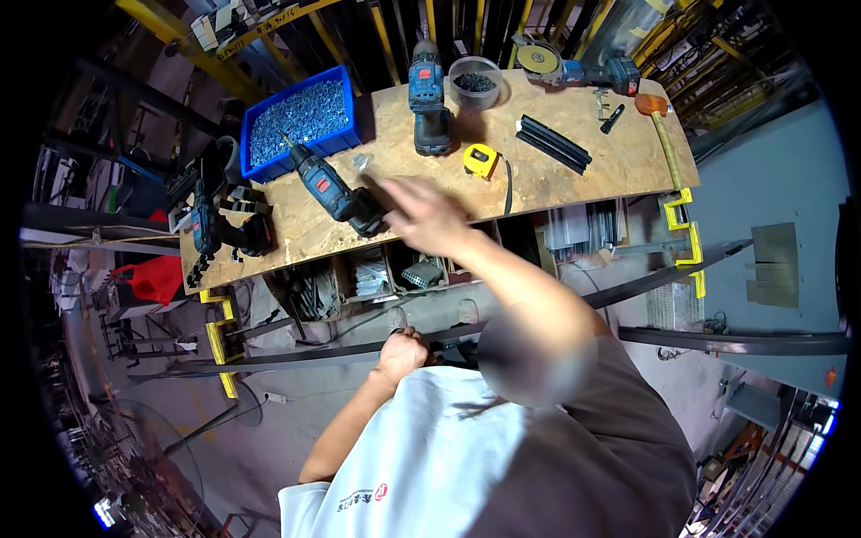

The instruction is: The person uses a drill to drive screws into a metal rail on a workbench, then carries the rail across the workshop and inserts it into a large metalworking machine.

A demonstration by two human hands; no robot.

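My right arm reaches in from the right, the elbow bent out to the side and the forearm slanting left and far across the near edge of the wooden workbench (619,170). At its end the right hand (426,215) is palm down over the board, its fingers pointing left and far. They are blurred, so I cannot tell whether they grip anything or touch the blue drill (327,186) just beside them. That drill lies on the left half of the bench, its battery base by my fingers and its bit pointing far left toward the blue bin (332,146) of small metal pieces.

My left forearm rises from the near left, and the left hand (402,354) sits low, off the near side of the bench, wrist straight. Its fingers are curled closed over the long dark bar (309,353), which runs left to right in front of the bench.

Right of my right hand I have the yellow tape measure (480,161), with the black strips (553,145) farther right. A second drill (426,85) stands beyond the hand, on the far side, beside a clear tub (475,101).
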